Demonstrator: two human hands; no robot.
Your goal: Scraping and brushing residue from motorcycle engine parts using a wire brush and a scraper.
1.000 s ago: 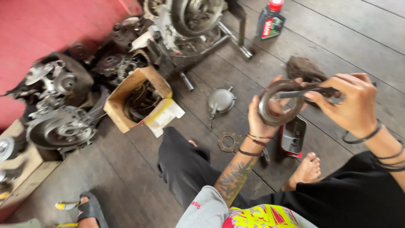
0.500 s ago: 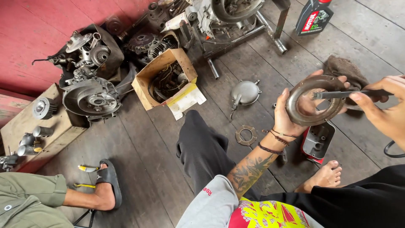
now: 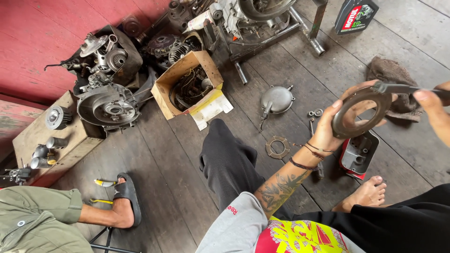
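While gripped at its left rim by the left hand (image 3: 333, 125), metal ring (image 3: 362, 112) held upright, facing near. Flat tool (image 3: 398, 87), pinched in right hand (image 3: 433, 105), touching top rim from right, long axis left-right.

This is looking like an informal motorcycle repair workshop set on a dark plank floor (image 3: 178, 187). Engine casings (image 3: 108, 107) and clutch parts are lying heaped at ten o'clock against a red wall (image 3: 37, 37), a cardboard box (image 3: 187, 84) is holding greasy spares, and an oil bottle (image 3: 355, 15) is standing at one o'clock.
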